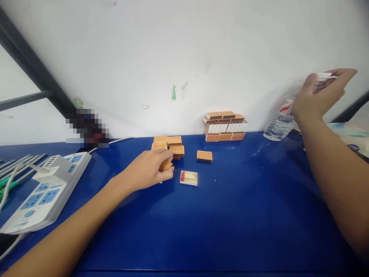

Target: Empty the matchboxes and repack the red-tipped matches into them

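Observation:
My left hand [148, 169] rests on the blue table [219, 219] with its fingers closed round an orange matchbox sleeve [165, 166]. Just right of it lies an open matchbox tray [188, 178] full of red-tipped matches. A small heap of orange matchboxes [170, 145] sits right behind my left hand, and a single matchbox [204, 156] lies a little further right. My right hand [319, 96] is raised at the far right, fingers pinched on a small white tray-like piece [324, 77], its contents too blurred to make out.
A stacked wall of matchboxes [225, 126] stands against the white wall. A clear plastic water bottle [279, 125] lies tilted behind my right forearm. A white-and-blue power strip [43, 190] with cables sits at the left edge. A printed sheet [353, 136] lies far right.

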Demonstrator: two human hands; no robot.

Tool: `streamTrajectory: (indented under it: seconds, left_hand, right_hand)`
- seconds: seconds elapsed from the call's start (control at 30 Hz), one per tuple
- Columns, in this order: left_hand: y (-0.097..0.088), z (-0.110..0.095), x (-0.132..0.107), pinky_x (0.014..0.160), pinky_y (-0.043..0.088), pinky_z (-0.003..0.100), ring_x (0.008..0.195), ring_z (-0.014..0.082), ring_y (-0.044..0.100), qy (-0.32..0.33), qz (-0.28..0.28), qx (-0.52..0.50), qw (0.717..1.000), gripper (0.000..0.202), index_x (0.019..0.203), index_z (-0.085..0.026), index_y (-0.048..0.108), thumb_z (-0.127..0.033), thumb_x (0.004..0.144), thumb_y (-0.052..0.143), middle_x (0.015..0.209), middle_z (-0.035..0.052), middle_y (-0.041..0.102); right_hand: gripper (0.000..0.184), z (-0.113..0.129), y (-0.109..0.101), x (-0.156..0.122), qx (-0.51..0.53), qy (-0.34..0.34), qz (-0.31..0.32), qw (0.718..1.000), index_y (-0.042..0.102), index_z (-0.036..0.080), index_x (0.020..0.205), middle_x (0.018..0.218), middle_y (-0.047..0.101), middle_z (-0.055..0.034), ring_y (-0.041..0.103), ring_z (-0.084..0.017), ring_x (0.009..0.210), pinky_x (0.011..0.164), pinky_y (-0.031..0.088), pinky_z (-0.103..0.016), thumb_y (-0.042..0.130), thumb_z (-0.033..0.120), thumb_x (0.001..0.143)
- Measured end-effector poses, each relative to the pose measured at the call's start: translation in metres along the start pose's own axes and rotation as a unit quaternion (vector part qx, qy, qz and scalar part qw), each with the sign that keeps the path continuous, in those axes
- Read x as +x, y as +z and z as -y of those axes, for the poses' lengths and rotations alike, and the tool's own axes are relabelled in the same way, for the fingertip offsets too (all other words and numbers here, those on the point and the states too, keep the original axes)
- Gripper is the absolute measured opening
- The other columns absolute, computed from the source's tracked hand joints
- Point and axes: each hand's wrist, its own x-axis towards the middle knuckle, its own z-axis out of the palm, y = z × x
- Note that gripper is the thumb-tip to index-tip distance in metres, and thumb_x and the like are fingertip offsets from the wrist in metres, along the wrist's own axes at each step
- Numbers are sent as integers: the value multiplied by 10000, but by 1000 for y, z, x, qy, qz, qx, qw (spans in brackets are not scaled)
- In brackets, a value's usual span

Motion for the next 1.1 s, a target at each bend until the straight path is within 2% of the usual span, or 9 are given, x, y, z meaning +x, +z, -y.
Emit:
streamTrajectory:
  seconds: [0.13, 0.23, 0.47, 0.7, 0.9, 1.03, 1.1]
  left_hand:
    - [2, -2, 7, 563, 290, 299, 583, 137, 460, 0, 38, 5, 999, 205, 707, -209, 443, -242, 871, 561, 663, -29, 553]
    - [4, -6, 11, 568, 280, 310, 619, 150, 477, 18, 35, 25, 999, 237, 666, -203, 442, -251, 867, 558, 690, -6, 568]
    - [9, -15, 14, 562, 257, 316, 610, 146, 435, 39, 63, 30, 997, 266, 650, -196, 435, -261, 881, 549, 695, 7, 552]
    - [9, -13, 11, 613, 310, 298, 738, 181, 543, 20, 90, -6, 996, 267, 838, -208, 526, -440, 969, 536, 831, 27, 636]
    - [9, -16, 4, 627, 328, 298, 719, 192, 567, -8, 99, -7, 995, 297, 1087, -217, 524, -502, 1006, 497, 875, 38, 664]
    - [11, -19, 1, 669, 366, 307, 694, 203, 618, -25, 124, -66, 990, 305, 1187, -220, 490, -480, 1029, 482, 712, -6, 685]
    - [13, -19, 0, 697, 389, 316, 686, 208, 642, -31, 127, -95, 987, 352, 1299, -226, 456, -460, 1036, 476, 653, -28, 675]
  right_hand:
    - [210, 11, -4, 0, 9, 56, 8, 998, 386, 194, 1149, 885, 535, -109, 537, -254, 785, 725, 329, -382, 481, 268, 977]
    - [185, 16, -6, 0, 21, 65, 11, 998, 372, 227, 1126, 889, 540, -109, 508, -250, 776, 734, 330, -383, 477, 270, 980]
    - [172, 18, -7, 0, 19, 65, 14, 998, 384, 205, 1131, 913, 573, -128, 529, -236, 769, 725, 345, -372, 481, 247, 995]
    - [175, 19, -11, -4, 32, 50, 4, 998, 395, 195, 1133, 896, 561, -62, 578, -213, 810, 733, 381, -346, 502, 156, 1000]
    - [154, 25, -14, -3, 31, 74, 7, 997, 422, 203, 1102, 921, 589, -76, 589, -218, 830, 761, 388, -354, 523, 156, 996]
    - [124, 23, -13, -3, 32, 79, 7, 996, 421, 203, 1092, 914, 595, -84, 587, -223, 824, 754, 379, -357, 505, 173, 1006]
    - [130, 21, -13, -2, 33, 86, 6, 996, 415, 212, 1081, 919, 597, -83, 587, -225, 834, 761, 377, -359, 512, 175, 1002]
